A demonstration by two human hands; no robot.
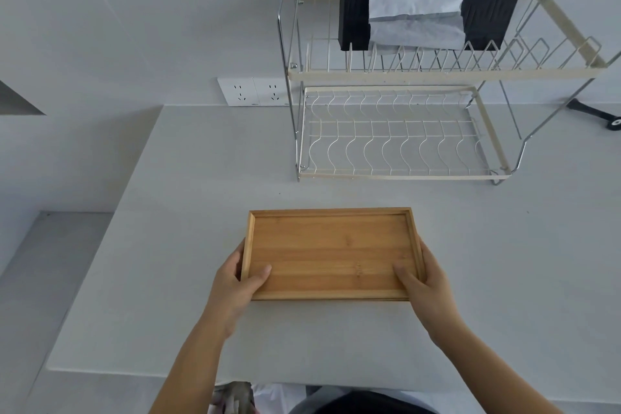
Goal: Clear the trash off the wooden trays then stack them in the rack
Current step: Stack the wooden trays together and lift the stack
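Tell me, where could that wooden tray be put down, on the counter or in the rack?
The rack's lower tier is bare wire. The counter is also bare between the wooden tray and the rack, and to both sides of the left hand and right hand. The upper tier is crowded: a black tissue box fills its middle.
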